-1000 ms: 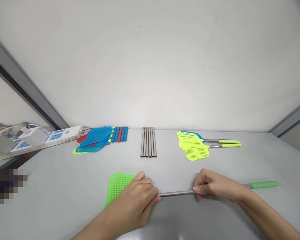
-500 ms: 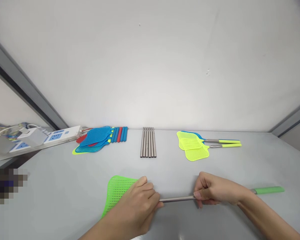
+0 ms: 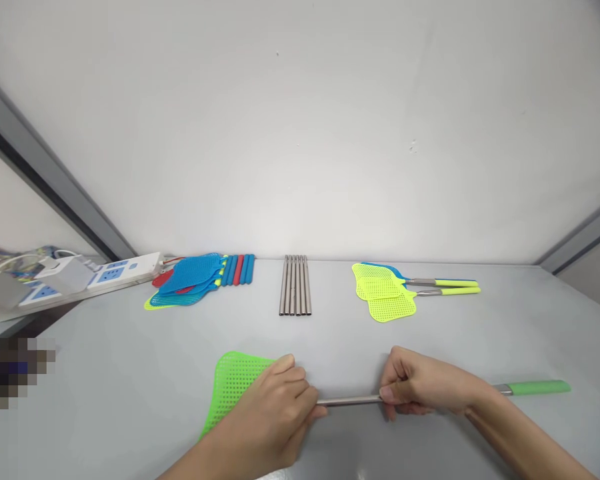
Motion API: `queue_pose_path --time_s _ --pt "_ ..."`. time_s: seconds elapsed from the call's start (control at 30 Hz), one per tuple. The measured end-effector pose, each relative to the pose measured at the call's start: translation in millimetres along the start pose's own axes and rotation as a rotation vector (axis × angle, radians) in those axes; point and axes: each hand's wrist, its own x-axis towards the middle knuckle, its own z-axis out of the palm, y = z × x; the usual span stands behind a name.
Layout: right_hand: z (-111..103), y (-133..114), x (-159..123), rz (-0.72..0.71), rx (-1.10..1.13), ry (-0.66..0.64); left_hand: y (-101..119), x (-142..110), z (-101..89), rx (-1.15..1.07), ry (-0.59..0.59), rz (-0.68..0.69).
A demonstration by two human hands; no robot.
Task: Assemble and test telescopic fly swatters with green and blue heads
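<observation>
A green fly swatter (image 3: 235,380) spans the front of the table, its mesh head at the left and its green grip at the far right. My left hand (image 3: 283,413) is wrapped round it beside the head, covering the neck. Farther along, my right hand (image 3: 413,383) pinches the thin metal rod between thumb and fingers. Bare rod shows between the two hands, and a short metal length shows by the green grip. Behind my right hand and wrist part of the rod is hidden.
At the back lie several metal rods (image 3: 295,287) side by side. Left of them are coloured handle grips (image 3: 237,270) and a pile of swatter heads (image 3: 190,275). Yellow and blue swatters (image 3: 390,307) lie back right. A white power strip (image 3: 125,268) borders the left edge.
My right hand has slid slightly left along the rod, so less bare rod shows between my hands. More metal shows beside the green grip. My left hand has barely moved.
</observation>
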Motion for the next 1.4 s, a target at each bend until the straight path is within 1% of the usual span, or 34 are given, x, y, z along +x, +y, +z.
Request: queue_pose_path --time_s 0.13,0.27,0.5,0.67,0.9,1.4 --pt "3.0 0.6 0.9 0.042 0.038 -0.016 0.6 -0.6 0.1 -0.004 -0.004 -0.013" --pt "1.5 0.6 0.3 0.072 0.049 -0.038 1.7 0.3 0.2 -0.011 -0.015 -0.027" --pt "-6.9 -0.8 -6.6 -0.001 -0.038 -0.036 4.2 3.9 -2.0 -0.068 -0.117 -0.106" --pt "-6.3 2.5 -1.7 0.038 -0.032 -0.033 0.4 3.7 -2.2 -0.103 -0.153 -0.149" --pt "-4.2 -0.6 -1.5 0.079 -0.054 -0.019 -0.8 6.5 -6.9 -0.154 -0.187 -0.165" --pt "-4.9 1.3 -0.1 0.086 -0.068 -0.004 -3.2 8.2 -3.2 -0.167 -0.187 -0.170"
